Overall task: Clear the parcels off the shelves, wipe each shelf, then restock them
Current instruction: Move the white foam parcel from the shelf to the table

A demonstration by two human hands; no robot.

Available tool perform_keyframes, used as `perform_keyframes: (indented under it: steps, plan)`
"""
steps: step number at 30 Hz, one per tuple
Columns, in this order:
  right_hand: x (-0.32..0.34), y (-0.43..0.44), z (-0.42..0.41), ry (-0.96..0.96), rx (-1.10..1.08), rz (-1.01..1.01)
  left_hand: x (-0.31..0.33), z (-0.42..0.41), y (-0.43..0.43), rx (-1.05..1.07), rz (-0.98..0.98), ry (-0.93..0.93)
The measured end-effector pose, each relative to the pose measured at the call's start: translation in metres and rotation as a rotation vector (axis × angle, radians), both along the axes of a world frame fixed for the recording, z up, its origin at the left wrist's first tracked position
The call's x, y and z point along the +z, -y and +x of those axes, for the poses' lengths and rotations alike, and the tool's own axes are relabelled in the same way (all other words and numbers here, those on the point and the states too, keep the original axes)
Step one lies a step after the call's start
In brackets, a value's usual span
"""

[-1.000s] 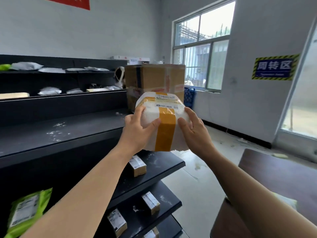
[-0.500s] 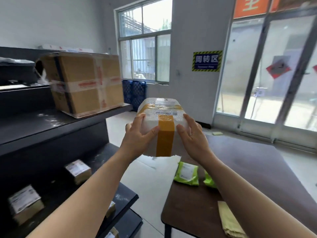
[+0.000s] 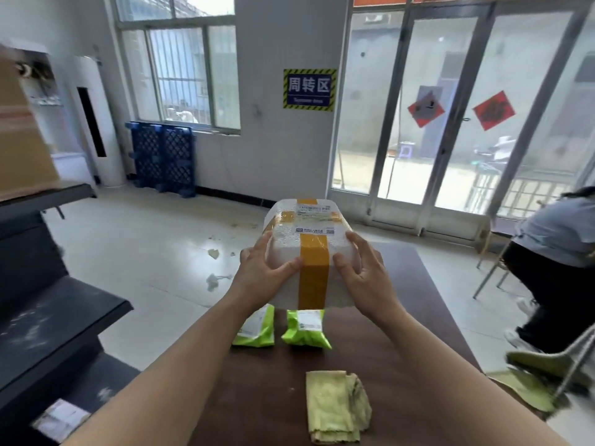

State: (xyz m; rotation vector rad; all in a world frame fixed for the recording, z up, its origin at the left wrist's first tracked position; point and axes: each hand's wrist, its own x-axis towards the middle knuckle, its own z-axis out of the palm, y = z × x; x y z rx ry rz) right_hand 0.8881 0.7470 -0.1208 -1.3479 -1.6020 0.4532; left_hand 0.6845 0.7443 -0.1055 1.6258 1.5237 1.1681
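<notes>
While you are gripping the foam parcel [image 3: 306, 252] between both hands, your left hand [image 3: 260, 278] and right hand [image 3: 367, 278] are curling their fingers round its rounded sides, with the thumbs pressing the near face on either side of a broad yellow tape band. It is a white, pebbly block under glossy film, carrying printed labels on top, and you are holding it in the air over the dark brown table [image 3: 273, 397]. Below it two crinkled green mailer bags [image 3: 257, 329] are lying side by side, and a folded yellow-green cloth [image 3: 336, 407] is lying nearer you. Dusty black shelves [image 3: 58, 317] are standing at your left on a pale, shiny floor, and blue pallets [image 3: 164, 159] are leaning under the window. Since half a second ago you are turning right: the cardboard box [image 3: 22, 140] is sliding to the left edge, and another person [image 3: 553, 252] is coming into view.
</notes>
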Motion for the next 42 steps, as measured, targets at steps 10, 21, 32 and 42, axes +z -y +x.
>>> perform_keyframes:
  steps: [10, 21, 32, 42]
  plan:
    - [-0.063, -0.058, 0.116, 0.013, -0.030, -0.175, -0.066, 0.103, -0.087, -0.146, -0.184, -0.024]
    - [-0.160, -0.103, 0.178, -0.043, -0.075, -0.394, -0.160, 0.166, -0.143, -0.161, -0.381, -0.109]
    - [-0.234, -0.129, 0.202, -0.099, -0.105, -0.541, -0.234, 0.193, -0.176, -0.184, -0.514, -0.104]
    - [-0.274, -0.140, 0.207, -0.131, -0.088, -0.660, -0.274, 0.201, -0.183, -0.162, -0.528, -0.196]
